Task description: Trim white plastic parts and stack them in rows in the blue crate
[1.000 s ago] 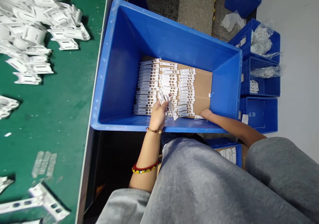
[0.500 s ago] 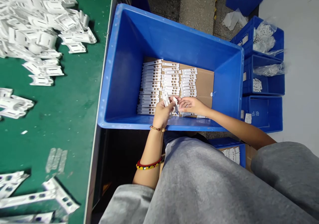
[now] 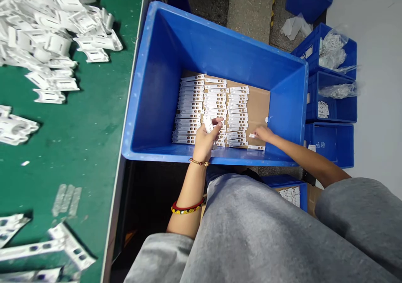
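Inside a large blue bin (image 3: 220,22), rows of flat white plastic strips (image 3: 191,102) with square holes lie on a cardboard sheet (image 3: 259,102). My left hand (image 3: 205,140) is closed around a white plastic strip (image 3: 207,123), held over the middle rows; whether more strips are in it I cannot tell. Low on the right side of the bin, my right hand (image 3: 264,134) pinches another white strip (image 3: 253,136), mostly hidden by the fingers. Just below it, a single strip (image 3: 256,148) lies on the cardboard near the bin's front wall.
On the left stands a green table (image 3: 94,136) with a heap of curved white plastic parts (image 3: 47,35) and several long holed strips (image 3: 73,245). Blue crates (image 3: 337,96) with bagged parts line the right wall. Another crate (image 3: 304,195) of strips sits beside my body.
My right hand has moved right, away from my left hand, carrying a strip down toward the cardboard at the right. My left hand stays nearly in place with its strip.
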### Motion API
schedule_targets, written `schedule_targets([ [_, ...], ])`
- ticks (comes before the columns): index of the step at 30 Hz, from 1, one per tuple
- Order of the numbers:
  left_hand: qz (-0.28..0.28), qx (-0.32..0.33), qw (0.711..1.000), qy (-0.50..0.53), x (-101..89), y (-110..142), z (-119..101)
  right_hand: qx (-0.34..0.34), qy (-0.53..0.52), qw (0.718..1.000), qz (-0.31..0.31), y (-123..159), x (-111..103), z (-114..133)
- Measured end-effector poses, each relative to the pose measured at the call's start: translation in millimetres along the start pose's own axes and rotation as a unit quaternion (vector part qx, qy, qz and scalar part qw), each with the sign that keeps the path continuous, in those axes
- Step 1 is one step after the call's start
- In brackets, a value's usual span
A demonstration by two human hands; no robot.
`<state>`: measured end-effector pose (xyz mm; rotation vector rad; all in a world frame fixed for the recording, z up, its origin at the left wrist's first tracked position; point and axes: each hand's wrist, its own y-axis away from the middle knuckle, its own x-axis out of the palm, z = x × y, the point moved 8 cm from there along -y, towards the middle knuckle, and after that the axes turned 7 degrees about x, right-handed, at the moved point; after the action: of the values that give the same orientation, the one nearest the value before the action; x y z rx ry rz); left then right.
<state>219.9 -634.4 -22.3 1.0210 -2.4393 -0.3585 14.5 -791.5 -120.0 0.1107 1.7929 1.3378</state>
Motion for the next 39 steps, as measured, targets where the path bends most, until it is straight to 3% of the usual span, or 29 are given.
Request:
schedule_targets([
  [4,0.006,-0.004,1.0,-0.004,1.2,1.2,-0.9,0.012,0.043,0.998,0.043,-11.5,44.4,-9.4],
  [8,0.005,-0.007,1.0,-0.003,1.3,1.4,-0.9,0.007,0.053,0.998,0.044,-14.0,59.2,-7.6],
  [16,0.003,-0.003,1.0,-0.002,2.3,0.6,-0.9,-0.013,0.048,0.998,0.027,-14.6,61.4,-4.6],
  [26,0.0,0.014,1.0,-0.024,3.3,-2.8,-1.7,-0.096,-0.023,0.995,0.009,-17.8,55.2,24.5],
  [28,-0.013,0.045,0.998,-0.032,5.7,-1.1,-10.2,-0.097,-0.042,0.994,0.002,-16.9,45.9,26.9],
  [30,-0.067,0.129,0.988,-0.051,-0.9,9.9,-30.7,-0.088,-0.063,0.994,-0.011,-11.2,28.4,25.8],
  [32,-0.137,0.247,0.954,-0.101,-17.8,37.1,-58.7,-0.078,-0.084,0.993,-0.033,8.3,3.6,20.3],
  [34,-0.143,0.334,0.912,-0.188,-35.8,73.3,-78.3,-0.08,-0.13,0.987,-0.052,49.3,-22.3,10.8],
  [35,-0.132,0.342,0.902,-0.227,-48.3,90.8,-79.6,-0.086,-0.201,0.974,-0.061,77.9,-34.4,3.9],
  [36,-0.113,0.326,0.901,-0.262,-63.1,107.1,-74.6,-0.1,-0.262,0.959,-0.031,109.8,-37.8,-1.6],
  [37,-0.083,0.277,0.91,-0.298,-78.8,121.7,-61.7,-0.114,-0.294,0.948,0.044,143.8,-30.1,-4.6],
  [39,0.016,0.097,0.929,-0.358,-106.9,153.8,-12.6,-0.103,-0.268,0.93,0.229,213.1,6.8,-12.4],
])
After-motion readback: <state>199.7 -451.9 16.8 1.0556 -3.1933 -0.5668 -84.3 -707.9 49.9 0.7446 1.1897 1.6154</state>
